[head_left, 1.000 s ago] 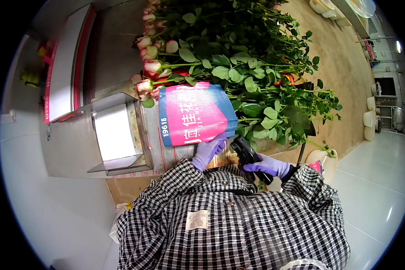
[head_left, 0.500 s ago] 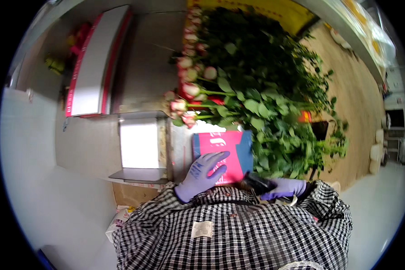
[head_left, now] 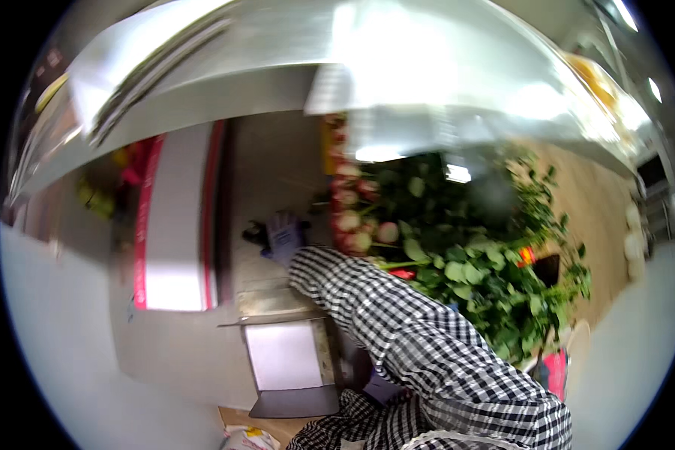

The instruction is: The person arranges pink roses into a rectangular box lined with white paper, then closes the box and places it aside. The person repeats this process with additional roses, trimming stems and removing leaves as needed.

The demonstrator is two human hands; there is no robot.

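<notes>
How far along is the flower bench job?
Done: roses lie bunched on the bench. In hand: the gloved right hand reaches across to a dark item, too blurred to name. Remaining: the open box by the checked sleeve looks unfilled.

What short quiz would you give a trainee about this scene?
1. True or false: the hand stretched out over the table is bare.
2. Which pattern does the sleeve have? A) striped B) checked C) plain
3. Fill in: in the picture, the roses lie to the ___ of the hand.

Key: 1 false, it wears a purple glove; 2 B; 3 right.
</notes>
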